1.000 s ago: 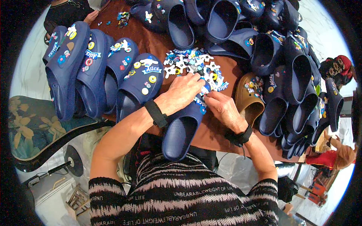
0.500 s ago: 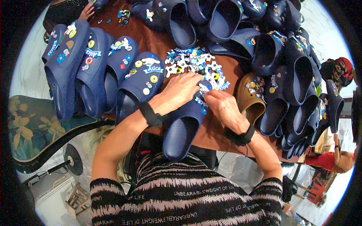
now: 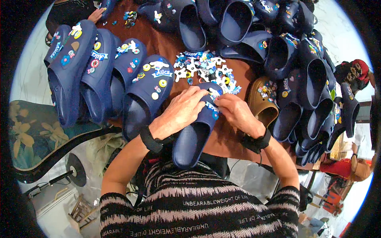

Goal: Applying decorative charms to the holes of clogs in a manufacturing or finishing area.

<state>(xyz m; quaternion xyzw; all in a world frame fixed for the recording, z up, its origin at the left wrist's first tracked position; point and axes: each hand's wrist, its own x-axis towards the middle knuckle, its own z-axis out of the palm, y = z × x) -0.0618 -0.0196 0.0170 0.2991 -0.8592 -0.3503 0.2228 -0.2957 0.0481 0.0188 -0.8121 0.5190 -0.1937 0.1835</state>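
A navy clog (image 3: 192,143) lies at the table's near edge, its heel toward me and its toe partly under my hands. White and blue shoe charms (image 3: 213,95) sit on its toe. My left hand (image 3: 180,110) lies over the left side of the toe, fingers bent and gripping the clog. With fingertips pinched, my right hand (image 3: 239,115) presses on a charm at the right side of the toe; the fingers hide most of that charm. Just beyond the toe is a pile of loose charms (image 3: 200,65), mostly white, blue and yellow.
Several decorated navy clogs (image 3: 147,89) line the left side, and more crowd the back and right. A brown clog (image 3: 264,101) stands to my right. The table has a brown cloth (image 3: 158,43). Another person's hand (image 3: 96,15) touches a clog at the far left.
My left hand has drawn back toward me, uncovering more of the clog's toe. The right hand stays at the same spot. The other person's hand has shifted right.
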